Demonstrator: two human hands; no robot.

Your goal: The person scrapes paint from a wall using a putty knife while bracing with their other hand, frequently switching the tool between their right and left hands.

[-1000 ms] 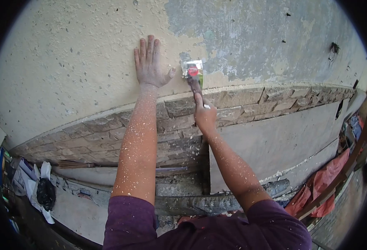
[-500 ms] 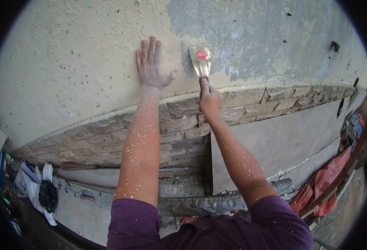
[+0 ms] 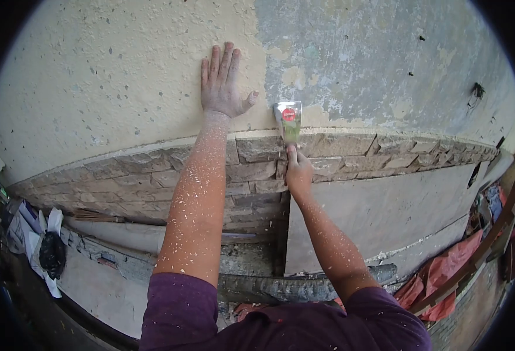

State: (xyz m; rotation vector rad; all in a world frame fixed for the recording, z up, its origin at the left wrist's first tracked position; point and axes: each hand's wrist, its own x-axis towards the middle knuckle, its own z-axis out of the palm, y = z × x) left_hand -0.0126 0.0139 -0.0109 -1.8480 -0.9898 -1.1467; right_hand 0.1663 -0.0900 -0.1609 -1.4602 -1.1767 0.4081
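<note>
My left hand (image 3: pixel 225 85) lies flat on the cream-painted wall (image 3: pixel 134 76), fingers stretched upward and thumb out to the right. Pale dust coats it, and light flakes dot both forearms. Lower and to the right, my right hand (image 3: pixel 298 169) is wrapped round the handle of a paint scraper (image 3: pixel 289 120). Its wide metal blade carries a round red label and points up, its edge near the border of the cream paint. Right of that border the wall is a bare grey patch (image 3: pixel 363 70) with scattered remnants of cream paint.
Below the paint runs a band of rough stone cladding (image 3: pixel 257 150). A large grey panel (image 3: pixel 380 205) leans under it. At lower right lies a red tarp (image 3: pixel 445 269); at lower left, a black plastic bag (image 3: pixel 52 254). Two dark bolts and a tuft stick out of the wall.
The scraper and my right hand have moved down the wall, bringing the blade from the grey patch to just above the stone band. My left hand remains flat on the cream paint.
</note>
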